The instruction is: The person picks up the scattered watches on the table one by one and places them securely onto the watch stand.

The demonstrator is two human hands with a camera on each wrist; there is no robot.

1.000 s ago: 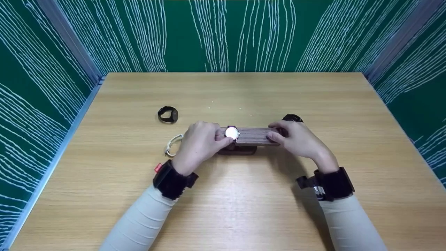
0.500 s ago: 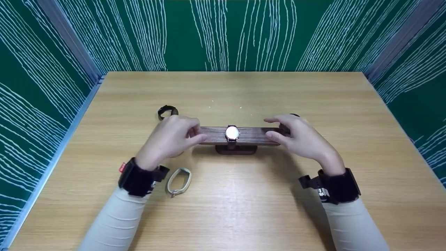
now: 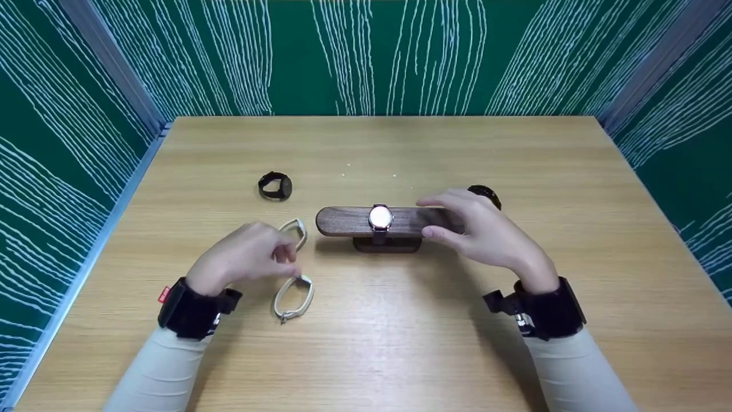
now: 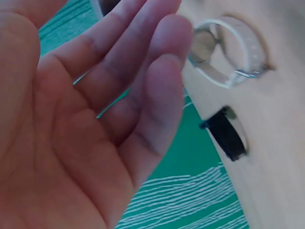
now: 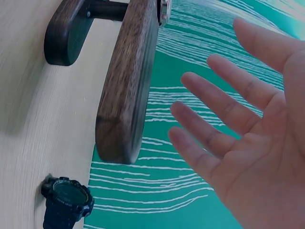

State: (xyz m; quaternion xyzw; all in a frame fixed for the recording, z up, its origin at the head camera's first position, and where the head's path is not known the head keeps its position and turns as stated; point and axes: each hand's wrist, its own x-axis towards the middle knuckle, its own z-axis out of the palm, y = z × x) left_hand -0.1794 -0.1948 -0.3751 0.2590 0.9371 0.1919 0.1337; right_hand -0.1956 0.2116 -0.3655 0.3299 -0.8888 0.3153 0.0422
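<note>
A dark wooden watch stand [image 3: 343, 221] stands mid-table, with a round-faced watch [image 3: 380, 218] strapped around its bar. My left hand [image 3: 246, 257] is left of the stand, fingers loosely bent, beside two white-strapped watches: a nearer one [image 3: 293, 298] and a farther one [image 3: 298, 232], partly behind the fingers. Nothing is between its fingers in the left wrist view, where one white watch [image 4: 255, 47] lies beyond the fingertips. My right hand [image 3: 486, 229] hovers at the bar's right end, and the right wrist view shows its spread fingers apart from the bar [image 5: 125, 86].
A black watch [image 3: 275, 186] lies at the back left. Another black watch [image 3: 485, 194] sits behind my right hand, partly hidden; the right wrist view shows this chunky watch [image 5: 69, 194]. Small white specks dot the wooden table [image 3: 366, 355]. Green walls surround its back and sides.
My left hand has left the watch on the bar and moved left and toward me, to the white watches. My right hand's fingers have come away from the bar's end.
</note>
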